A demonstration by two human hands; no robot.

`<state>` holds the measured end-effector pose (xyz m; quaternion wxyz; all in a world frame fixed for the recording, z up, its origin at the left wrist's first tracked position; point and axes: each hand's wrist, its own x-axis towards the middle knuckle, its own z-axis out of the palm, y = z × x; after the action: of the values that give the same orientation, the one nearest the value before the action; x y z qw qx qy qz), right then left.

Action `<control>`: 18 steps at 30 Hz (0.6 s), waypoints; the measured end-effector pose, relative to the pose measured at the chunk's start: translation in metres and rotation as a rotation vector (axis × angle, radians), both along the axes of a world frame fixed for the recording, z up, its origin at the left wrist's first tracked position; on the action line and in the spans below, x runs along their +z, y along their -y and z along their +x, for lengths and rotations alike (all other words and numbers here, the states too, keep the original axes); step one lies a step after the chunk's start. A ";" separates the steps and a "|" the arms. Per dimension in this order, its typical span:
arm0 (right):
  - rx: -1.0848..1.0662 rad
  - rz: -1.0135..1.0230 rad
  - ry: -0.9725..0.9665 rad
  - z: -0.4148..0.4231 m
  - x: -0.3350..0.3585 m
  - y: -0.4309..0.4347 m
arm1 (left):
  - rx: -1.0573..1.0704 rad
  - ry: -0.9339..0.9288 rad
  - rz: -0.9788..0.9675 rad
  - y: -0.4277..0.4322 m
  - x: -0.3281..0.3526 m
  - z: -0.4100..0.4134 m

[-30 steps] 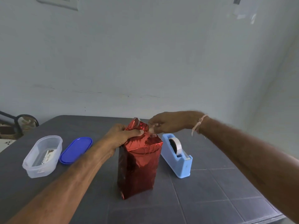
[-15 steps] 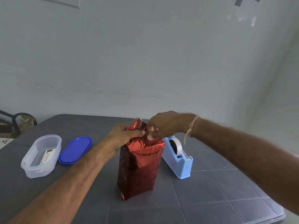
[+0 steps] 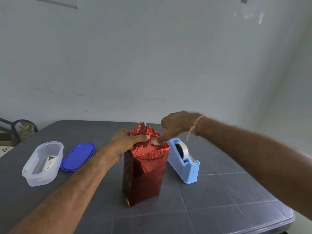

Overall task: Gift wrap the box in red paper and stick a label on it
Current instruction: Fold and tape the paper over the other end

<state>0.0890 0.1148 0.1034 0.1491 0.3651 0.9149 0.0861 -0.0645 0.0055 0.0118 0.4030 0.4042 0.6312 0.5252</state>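
Time to shut the top of the red box (image 3: 145,173). Keep the shiny flaps flat and tight. Press down slow and firm to hold the fold shut. Rub along the whole fold, not just one spot. Push gently, to avoid tipping such a tall box. Keep hold with the gripping hand until all stuck down.

Stands upright in the middle of the grey table (image 3: 219,200), with the blue tape holder (image 3: 184,162) just beside it on the right. Grips the bunched paper at the top of the box with the left hand (image 3: 126,142), fingers curled round it. Holds the right hand (image 3: 175,127) just above the top, arm in from the right, and presses one fingertip (image 3: 156,141) on the fold, right beside the left hand. Hard to tell about any tape under that fingertip, or about anything held in the other right fingers. Well apart on the left: a clear tub (image 3: 42,176) with a label (image 3: 49,163) inside, and a blue lid (image 3: 77,157) just beside it.
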 end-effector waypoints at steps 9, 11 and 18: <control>-0.267 -0.760 -0.740 0.036 -0.055 -0.003 | -0.005 -0.009 0.025 0.000 -0.002 0.000; -0.265 -0.800 -0.815 0.042 -0.058 -0.002 | -0.002 -0.015 0.022 -0.001 -0.002 0.000; -0.340 -0.669 -1.354 0.078 -0.096 -0.008 | 0.052 -0.025 0.029 -0.001 -0.008 -0.003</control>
<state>0.1671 0.1227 0.0076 -0.3293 0.4091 0.7153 -0.4610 -0.0671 0.0069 0.0040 0.3752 0.3999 0.6389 0.5397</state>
